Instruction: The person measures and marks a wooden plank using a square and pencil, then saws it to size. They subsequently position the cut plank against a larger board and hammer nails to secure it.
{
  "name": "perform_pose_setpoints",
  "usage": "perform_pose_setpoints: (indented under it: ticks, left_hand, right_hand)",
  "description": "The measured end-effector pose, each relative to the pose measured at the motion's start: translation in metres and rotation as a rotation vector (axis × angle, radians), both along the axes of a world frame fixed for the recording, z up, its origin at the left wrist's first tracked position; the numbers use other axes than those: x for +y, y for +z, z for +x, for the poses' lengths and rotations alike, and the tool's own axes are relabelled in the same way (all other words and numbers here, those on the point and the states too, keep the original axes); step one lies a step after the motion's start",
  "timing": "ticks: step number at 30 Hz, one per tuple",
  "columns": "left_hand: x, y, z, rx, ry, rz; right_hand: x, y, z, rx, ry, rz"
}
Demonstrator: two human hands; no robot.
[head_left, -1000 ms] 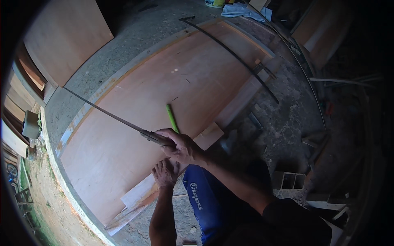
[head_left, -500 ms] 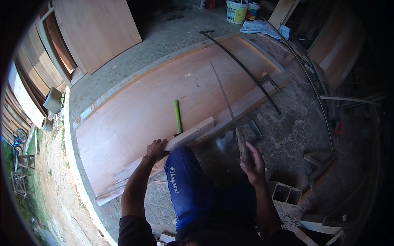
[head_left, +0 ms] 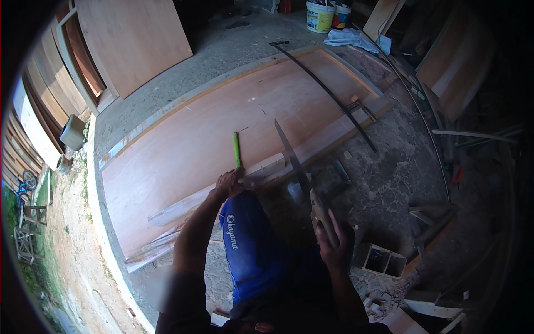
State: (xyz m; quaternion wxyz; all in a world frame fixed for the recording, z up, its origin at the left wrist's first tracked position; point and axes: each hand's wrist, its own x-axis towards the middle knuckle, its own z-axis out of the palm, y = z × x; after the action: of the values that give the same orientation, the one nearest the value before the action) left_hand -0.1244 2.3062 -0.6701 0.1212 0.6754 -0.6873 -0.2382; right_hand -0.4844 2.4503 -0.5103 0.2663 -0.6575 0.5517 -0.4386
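Hands [head_left: 228, 182] [head_left: 336, 245], two; handsaw [head_left: 303, 177], one, in the right

The panel [head_left: 183, 156] bears a plank [head_left: 181, 206] and green-handled tool [head_left: 237, 149]

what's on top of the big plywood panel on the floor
A green-handled tool, a long dark bar and a wooden strip. The left hand hides part of the strip; the panel beneath the strip cannot be seen.

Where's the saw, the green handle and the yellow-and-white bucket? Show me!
Saw [head_left: 298, 167], head view: on its blade.
Green handle [head_left: 237, 149], head view: on its middle.
Yellow-and-white bucket [head_left: 320, 20], head view: on its side.
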Motion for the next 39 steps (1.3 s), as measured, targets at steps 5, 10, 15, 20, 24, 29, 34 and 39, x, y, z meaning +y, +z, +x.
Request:
perform_pose_setpoints:
  ticks: [5,10,15,20,24,29,34,39]
  left_hand:
    - [-0.030,0.008,-0.055,-0.239,-0.039,0.167]
    - [-0.035,0.007,-0.074,-0.205,-0.001,0.180]
    - [-0.047,-0.016,-0.077,-0.131,-0.034,-0.071]
    - [-0.054,-0.022,-0.102,0.020,0.044,-0.089]
    - [-0.055,-0.019,-0.098,0.004,0.022,-0.078]
    - [-0.054,-0.019,-0.104,0.003,0.041,-0.097]
    - [-0.050,0.002,-0.112,0.019,0.069,-0.058]
    - [-0.053,0.000,-0.111,0.000,0.078,-0.044]
  right_hand:
    - [0.007,-0.004,-0.006,-0.087,0.125,0.088]
    - [0.003,-0.016,-0.020,-0.149,0.118,0.156]
    - [-0.005,-0.045,-0.033,-0.223,0.156,0.129]
    - [-0.005,-0.043,-0.047,-0.158,0.161,0.168]
    - [-0.006,-0.049,-0.054,-0.241,0.203,0.211]
    - [-0.016,-0.047,-0.059,-0.203,0.241,0.175]
    - [-0.023,-0.032,-0.063,-0.163,0.270,0.209]
    - [-0.029,-0.027,-0.059,-0.150,0.276,0.128]
